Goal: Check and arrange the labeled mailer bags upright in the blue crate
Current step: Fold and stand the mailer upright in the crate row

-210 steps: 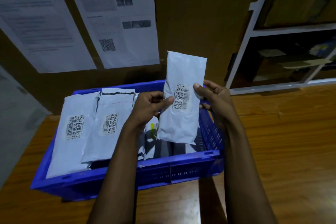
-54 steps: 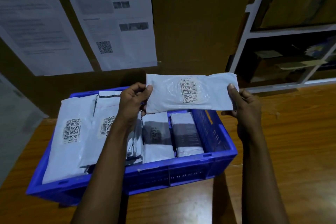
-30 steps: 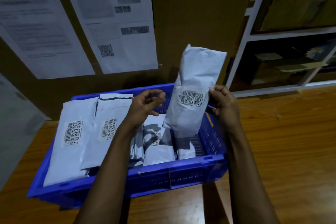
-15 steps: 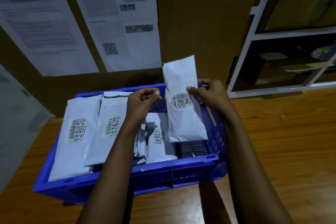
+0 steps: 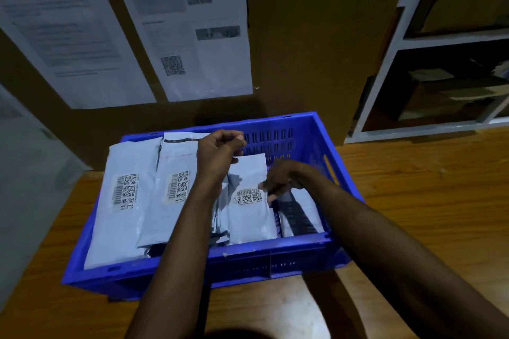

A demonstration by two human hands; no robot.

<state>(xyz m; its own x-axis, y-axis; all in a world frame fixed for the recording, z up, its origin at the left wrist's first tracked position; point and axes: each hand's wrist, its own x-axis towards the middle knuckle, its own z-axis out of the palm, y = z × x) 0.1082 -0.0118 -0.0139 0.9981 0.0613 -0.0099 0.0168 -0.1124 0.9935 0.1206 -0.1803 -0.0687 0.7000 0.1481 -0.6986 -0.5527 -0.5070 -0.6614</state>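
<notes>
A blue crate (image 5: pixel 278 265) stands on a wooden table. Several white mailer bags lean in it with barcode labels facing me: one at the far left (image 5: pixel 124 190), one beside it (image 5: pixel 176 184). My right hand (image 5: pixel 279 181) pinches the right edge of a smaller labeled mailer bag (image 5: pixel 249 219) that stands in the crate's middle. My left hand (image 5: pixel 219 150) hovers with curled fingers just above that bag's top left corner and holds nothing I can see. A bag with a dark stripe (image 5: pixel 298 216) lies at the right, partly under my right wrist.
The wooden table (image 5: pixel 418 201) stretches to the right of the crate. A white-framed shelf (image 5: pixel 385 63) with boxes stands at the back right. Printed sheets (image 5: pixel 198 36) hang on the brown wall behind the crate. A grey surface (image 5: pixel 24 173) borders the left.
The bag, held up flat and then turned on end over the crate, has come down into the crate's middle. My right hand followed it down; my left hand let go and lifted slightly.
</notes>
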